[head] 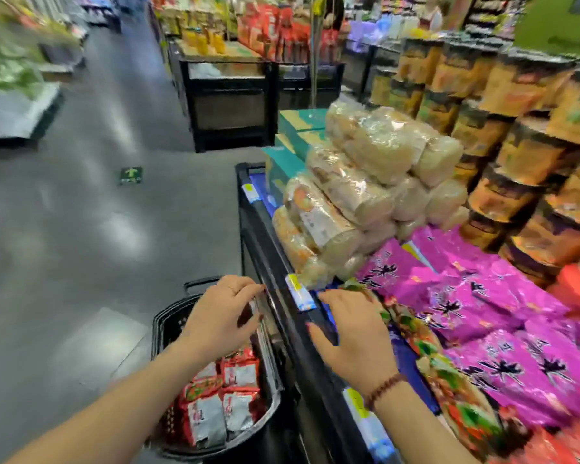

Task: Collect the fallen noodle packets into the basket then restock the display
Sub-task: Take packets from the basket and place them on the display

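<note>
A black basket (168, 324) stands on the floor against the display table, holding several red and white noodle packets (221, 393). My left hand (220, 318) hovers over the basket's far end, fingers loosely curled and holding nothing. My right hand (352, 333) is spread flat over the display's black front edge (282, 279), beside a row of red and green noodle packets (432, 356) lying on the display. It grips nothing.
Purple packets (503, 316) fill the display to the right. Clear bags of pale noodles (359, 195) are stacked behind, with teal boxes (295, 135) and orange-brown packs (523, 128) beyond. Grey aisle floor (98, 212) stretches left, with another black shelf (228, 102) ahead.
</note>
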`<state>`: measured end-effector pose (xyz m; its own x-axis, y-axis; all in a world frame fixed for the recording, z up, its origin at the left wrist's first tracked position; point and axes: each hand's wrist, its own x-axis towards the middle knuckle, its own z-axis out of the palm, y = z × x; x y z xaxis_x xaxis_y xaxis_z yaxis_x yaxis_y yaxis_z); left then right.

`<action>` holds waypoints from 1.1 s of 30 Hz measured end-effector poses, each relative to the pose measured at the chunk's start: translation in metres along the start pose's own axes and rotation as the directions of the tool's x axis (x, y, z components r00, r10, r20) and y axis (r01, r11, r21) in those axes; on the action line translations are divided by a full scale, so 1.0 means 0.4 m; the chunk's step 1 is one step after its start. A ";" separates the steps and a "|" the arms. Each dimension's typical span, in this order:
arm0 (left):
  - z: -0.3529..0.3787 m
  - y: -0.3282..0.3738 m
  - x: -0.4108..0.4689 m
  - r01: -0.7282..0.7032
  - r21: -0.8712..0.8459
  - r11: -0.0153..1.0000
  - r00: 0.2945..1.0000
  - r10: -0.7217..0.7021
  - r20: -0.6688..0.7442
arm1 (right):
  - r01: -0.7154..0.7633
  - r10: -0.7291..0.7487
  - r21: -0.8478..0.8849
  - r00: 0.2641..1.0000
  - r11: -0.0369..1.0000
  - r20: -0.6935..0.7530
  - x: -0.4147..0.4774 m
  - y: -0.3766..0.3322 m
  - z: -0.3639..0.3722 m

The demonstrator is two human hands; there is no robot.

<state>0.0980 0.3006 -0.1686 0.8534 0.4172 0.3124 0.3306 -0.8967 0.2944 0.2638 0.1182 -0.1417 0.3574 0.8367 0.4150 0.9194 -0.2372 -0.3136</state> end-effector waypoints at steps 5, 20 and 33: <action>-0.019 -0.238 -0.147 0.247 0.043 0.968 0.967 -0.249 0.055 | 0.016 -0.029 0.066 0.980 0.998 0.195 0.080 -0.097 0.193; 0.261 -0.600 -0.380 0.612 -0.030 0.791 0.761 -0.577 0.296 | -0.397 0.247 0.091 0.718 0.913 0.651 0.091 -0.105 0.730; 0.727 -0.698 -0.580 0.754 -0.005 0.657 0.614 -0.701 0.363 | -0.523 0.312 -0.099 0.336 0.847 0.889 -0.098 0.084 1.281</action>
<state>-0.0750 0.4111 -0.5860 0.4379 0.8312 -0.3426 0.8585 -0.2735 0.4338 0.1966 0.3306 -0.6063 0.2606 0.6458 -0.7176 0.6080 -0.6872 -0.3976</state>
